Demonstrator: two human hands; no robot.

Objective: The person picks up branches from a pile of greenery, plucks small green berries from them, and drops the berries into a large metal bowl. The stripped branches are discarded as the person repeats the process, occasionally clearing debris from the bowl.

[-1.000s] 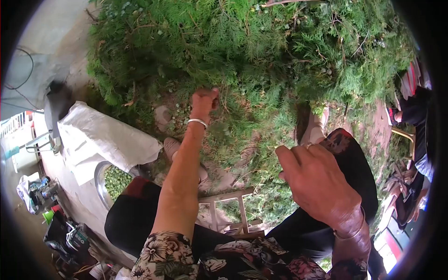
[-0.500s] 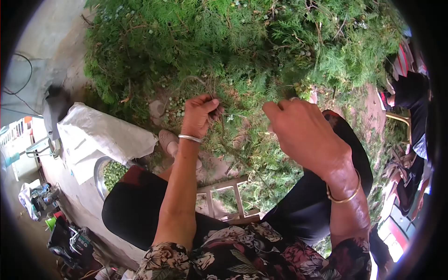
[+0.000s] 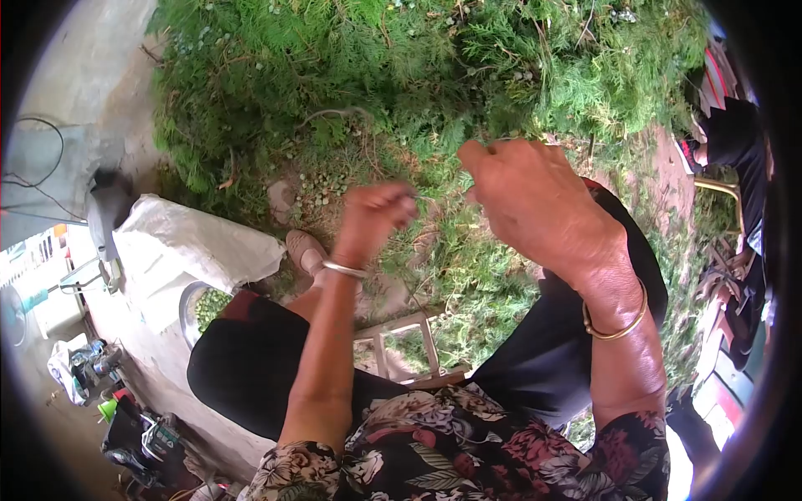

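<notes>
My left hand [image 3: 376,221], with a silver bangle at its wrist, is smeared by motion. Its fingers look curled together, and what they hold cannot be made out. To its right, my right hand [image 3: 547,213] shows its back, with a gold bangle below it. Those fingers are bent into a pinch, their tips mostly hidden. The hands are apart, above scattered green sprigs [image 3: 493,292] on the ground. Beyond them lies a large heap of cut evergreen branches [image 3: 401,63] with scale-like leaves and small pale cones.
A metal bowl [image 3: 185,316] of small green cones stands beside my left knee, near a white sheet [image 3: 196,242]. A wooden frame [image 3: 428,341] lies between my legs. Another person's leg [image 3: 728,134] shows at far right. Tools and clutter [image 3: 154,442] fill the lower left.
My left hand has moved down and slightly right, away from the thin stems it was pinching. My right hand has risen slightly and shifted left. The view has tilted a little.
</notes>
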